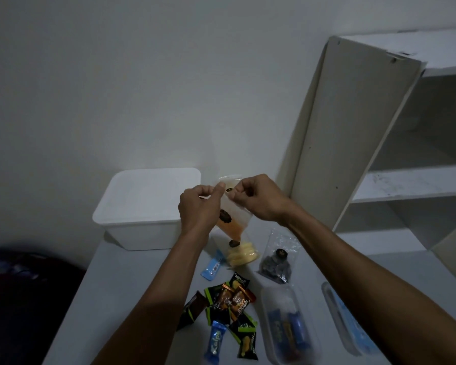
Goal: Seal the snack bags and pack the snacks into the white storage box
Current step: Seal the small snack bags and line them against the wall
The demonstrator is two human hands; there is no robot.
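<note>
I hold a clear snack bag (233,218) with orange contents and dark pieces up above the table. My left hand (199,209) pinches its top edge on the left, and my right hand (258,197) pinches the same edge on the right. The white storage box (142,204) stands with its lid on at the back left of the table, just left of my left hand. Under the held bag lies a clear bag of pale yellow biscuits (241,255). To its right is a clear bag of dark snacks (277,262).
Several small wrapped snacks (229,309) lie scattered in the middle of the grey table (111,291). A clear bag with wrapped bars (288,330) and another clear bag (345,320) lie at the front right. A white open shelf unit (395,159) stands at the right. Left of the table is dark.
</note>
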